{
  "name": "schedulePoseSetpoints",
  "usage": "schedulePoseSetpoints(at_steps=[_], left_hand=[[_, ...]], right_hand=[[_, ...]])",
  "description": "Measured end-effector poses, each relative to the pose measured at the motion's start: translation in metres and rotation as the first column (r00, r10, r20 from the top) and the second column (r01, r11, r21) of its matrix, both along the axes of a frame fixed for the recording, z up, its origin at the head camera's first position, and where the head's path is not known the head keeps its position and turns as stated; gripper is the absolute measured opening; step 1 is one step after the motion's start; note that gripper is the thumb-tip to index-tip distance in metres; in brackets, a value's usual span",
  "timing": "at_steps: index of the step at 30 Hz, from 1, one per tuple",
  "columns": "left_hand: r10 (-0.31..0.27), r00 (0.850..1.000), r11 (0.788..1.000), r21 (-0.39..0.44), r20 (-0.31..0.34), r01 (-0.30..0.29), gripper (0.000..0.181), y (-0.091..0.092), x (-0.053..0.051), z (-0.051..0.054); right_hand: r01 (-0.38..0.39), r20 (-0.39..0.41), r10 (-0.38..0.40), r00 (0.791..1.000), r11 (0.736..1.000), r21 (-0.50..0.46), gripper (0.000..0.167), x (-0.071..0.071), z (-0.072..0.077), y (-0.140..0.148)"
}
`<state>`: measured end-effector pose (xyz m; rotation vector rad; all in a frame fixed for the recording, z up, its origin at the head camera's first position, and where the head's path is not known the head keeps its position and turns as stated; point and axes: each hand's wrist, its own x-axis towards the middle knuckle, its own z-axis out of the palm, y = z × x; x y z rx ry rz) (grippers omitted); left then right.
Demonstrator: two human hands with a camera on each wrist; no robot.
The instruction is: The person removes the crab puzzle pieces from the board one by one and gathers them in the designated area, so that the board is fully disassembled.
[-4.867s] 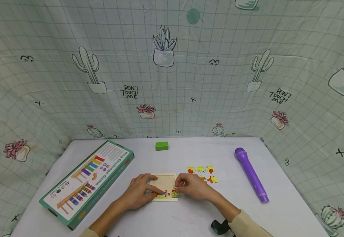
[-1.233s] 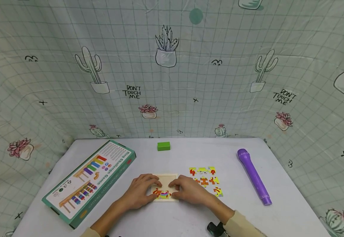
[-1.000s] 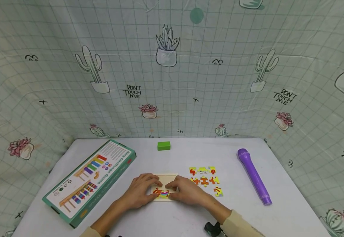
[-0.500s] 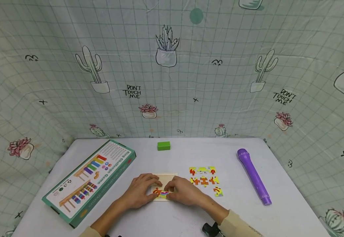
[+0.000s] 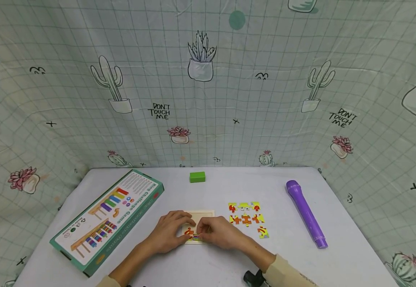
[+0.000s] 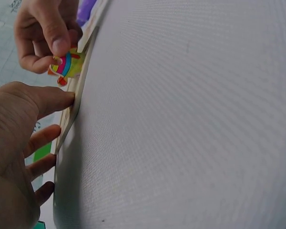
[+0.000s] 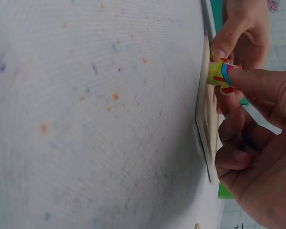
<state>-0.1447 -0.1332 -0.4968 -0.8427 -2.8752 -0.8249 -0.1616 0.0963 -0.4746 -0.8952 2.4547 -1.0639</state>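
My left hand [image 5: 170,233] holds the left end of a shallow wooden puzzle tray [image 5: 201,214]; its thumb touches the near rim in the left wrist view. Over the tray's near part, my right hand [image 5: 219,233] pinches a yellow jigsaw piece [image 7: 214,75] with a rainbow stripe. That piece stands tilted in the left wrist view, above the rim. An orange-and-yellow jigsaw piece [image 5: 189,231] shows between the hands at the tray's near left. Several loose jigsaw pieces [image 5: 246,219] lie right of the tray in rough rows.
A long green game box [image 5: 107,223] lies at an angle on the left. At the back sits a green block [image 5: 197,177]. A purple cylinder with a wider head [image 5: 306,215] lies at the right. Something black [image 5: 254,278] shows under the right wrist.
My right hand has shifted left across the tray from its right corner. The rainbow piece, flat in the near row earlier, is now pinched and tilted. My left hand stays at the tray's left.
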Motion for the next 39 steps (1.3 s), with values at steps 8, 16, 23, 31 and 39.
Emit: schedulePoseSetpoints(at_steps=[8, 16, 23, 31, 39], left_hand=[[0.002, 1.0, 1.0, 0.002, 0.012, -0.002, 0.027, -0.001, 0.001, 0.0], [0.009, 1.0, 1.0, -0.003, 0.009, -0.009, 0.026, 0.0, 0.002, 0.0], [0.014, 1.0, 1.0, -0.005, 0.007, -0.014, 0.026, 0.0, 0.003, 0.002], [0.008, 1.0, 1.0, -0.007, 0.012, -0.007, 0.025, 0.0, 0.002, 0.003], [0.005, 1.0, 1.0, -0.012, 0.011, -0.005, 0.025, 0.001, 0.001, 0.003]], right_hand=[[0.021, -0.006, -0.021, 1.0, 1.0, 0.011, 0.01, 0.001, 0.003, 0.01], [0.077, -0.023, -0.076, 0.997, 0.997, 0.022, 0.011, 0.0, 0.01, 0.043], [0.121, -0.06, -0.118, 0.991, 0.991, 0.054, 0.009, 0.001, 0.013, 0.074], [0.152, -0.06, -0.147, 0.987, 0.984, 0.092, 0.003, 0.001, 0.007, 0.107], [0.254, -0.1, -0.239, 0.966, 0.952, 0.171, 0.003, 0.001, 0.005, 0.128]])
